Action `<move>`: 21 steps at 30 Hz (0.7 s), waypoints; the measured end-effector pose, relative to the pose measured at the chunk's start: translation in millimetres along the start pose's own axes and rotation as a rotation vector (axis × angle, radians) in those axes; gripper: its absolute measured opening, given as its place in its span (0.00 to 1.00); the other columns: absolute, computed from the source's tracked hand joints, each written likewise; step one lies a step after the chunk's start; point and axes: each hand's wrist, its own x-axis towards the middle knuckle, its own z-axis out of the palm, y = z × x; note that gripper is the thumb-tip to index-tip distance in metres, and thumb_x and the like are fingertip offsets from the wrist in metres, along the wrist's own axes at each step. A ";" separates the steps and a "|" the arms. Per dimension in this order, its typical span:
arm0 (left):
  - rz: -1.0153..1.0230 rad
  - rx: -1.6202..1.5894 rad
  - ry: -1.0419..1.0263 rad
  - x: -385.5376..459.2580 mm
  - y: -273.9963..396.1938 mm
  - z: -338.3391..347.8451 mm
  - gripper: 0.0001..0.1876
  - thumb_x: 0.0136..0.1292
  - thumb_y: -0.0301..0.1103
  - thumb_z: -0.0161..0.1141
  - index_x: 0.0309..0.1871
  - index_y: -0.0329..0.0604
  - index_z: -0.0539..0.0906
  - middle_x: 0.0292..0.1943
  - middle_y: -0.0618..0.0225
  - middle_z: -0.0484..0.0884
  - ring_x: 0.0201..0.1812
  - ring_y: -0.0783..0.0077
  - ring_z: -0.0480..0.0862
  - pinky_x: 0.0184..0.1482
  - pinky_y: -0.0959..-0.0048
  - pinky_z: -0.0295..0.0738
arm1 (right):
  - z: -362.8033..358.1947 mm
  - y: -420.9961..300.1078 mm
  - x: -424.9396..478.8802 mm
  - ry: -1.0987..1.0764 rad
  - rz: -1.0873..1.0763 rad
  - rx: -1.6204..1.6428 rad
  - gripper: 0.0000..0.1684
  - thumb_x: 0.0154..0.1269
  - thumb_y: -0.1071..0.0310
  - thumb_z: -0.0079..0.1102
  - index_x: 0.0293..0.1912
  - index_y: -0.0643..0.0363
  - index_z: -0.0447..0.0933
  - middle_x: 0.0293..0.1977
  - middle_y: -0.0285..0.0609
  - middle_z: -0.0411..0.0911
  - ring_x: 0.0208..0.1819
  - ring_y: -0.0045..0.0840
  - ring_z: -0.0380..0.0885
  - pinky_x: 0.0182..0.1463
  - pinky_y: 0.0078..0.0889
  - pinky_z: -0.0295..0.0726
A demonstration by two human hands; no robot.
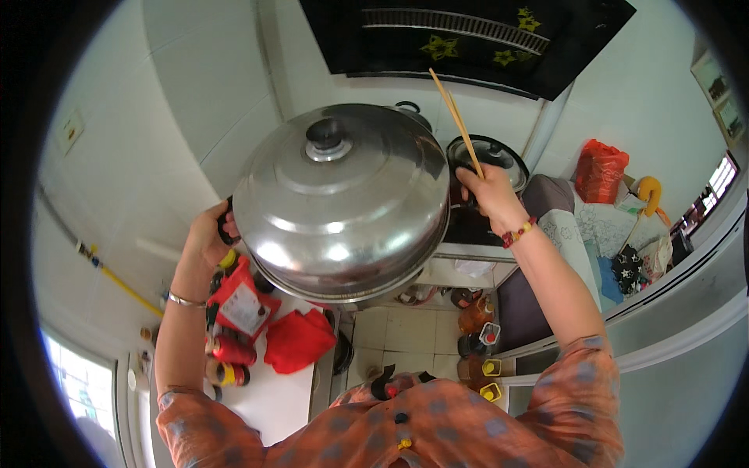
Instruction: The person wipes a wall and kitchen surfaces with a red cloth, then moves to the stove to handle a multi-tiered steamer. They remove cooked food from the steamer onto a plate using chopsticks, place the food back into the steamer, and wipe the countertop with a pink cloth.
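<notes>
A large stainless steel steamer pot, its domed lid (345,199) on and topped by a black knob (325,138), is held up between my two hands. My left hand (213,237) grips the black side handle at the pot's left. At the right, my right hand (488,193) is closed at the pot's other side, where the handle is mostly hidden, and also holds a pair of wooden chopsticks (459,126) pointing up. Behind that hand, a black pan with a glass lid (506,158) sits on the stove. Part of another dark pot (418,117) shows behind the steamer.
A black range hood (468,41) hangs above. On the white counter (275,403) at lower left are a red cloth (299,341), a red packet (243,304) and several bottles. Oil bottles (477,316) stand on the tiled floor. A red bag (600,172) rests at right.
</notes>
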 end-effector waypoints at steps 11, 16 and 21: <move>0.066 0.031 -0.081 217.4 74.1 94.6 0.11 0.76 0.31 0.43 0.34 0.43 0.69 0.22 0.77 0.66 0.18 0.84 0.62 0.19 0.80 0.61 | -25.4 3.4 191.7 0.115 0.026 0.227 0.14 0.64 0.57 0.66 0.31 0.56 0.75 0.22 0.32 0.74 0.15 0.10 0.56 0.16 0.18 0.47; 0.060 0.048 0.006 294.8 73.7 107.3 0.13 0.76 0.32 0.43 0.31 0.46 0.68 0.19 0.79 0.64 0.18 0.84 0.62 0.18 0.81 0.59 | -20.1 28.0 264.8 0.054 0.055 0.340 0.15 0.65 0.57 0.64 0.37 0.59 0.76 0.22 0.31 0.74 0.15 0.09 0.57 0.15 0.16 0.48; 0.077 0.115 0.023 343.4 62.4 127.3 0.14 0.75 0.32 0.43 0.28 0.48 0.67 0.19 0.80 0.63 0.17 0.83 0.60 0.19 0.81 0.58 | -19.1 57.5 308.7 0.091 0.062 0.429 0.13 0.65 0.58 0.63 0.35 0.60 0.78 0.22 0.34 0.75 0.15 0.12 0.57 0.16 0.19 0.50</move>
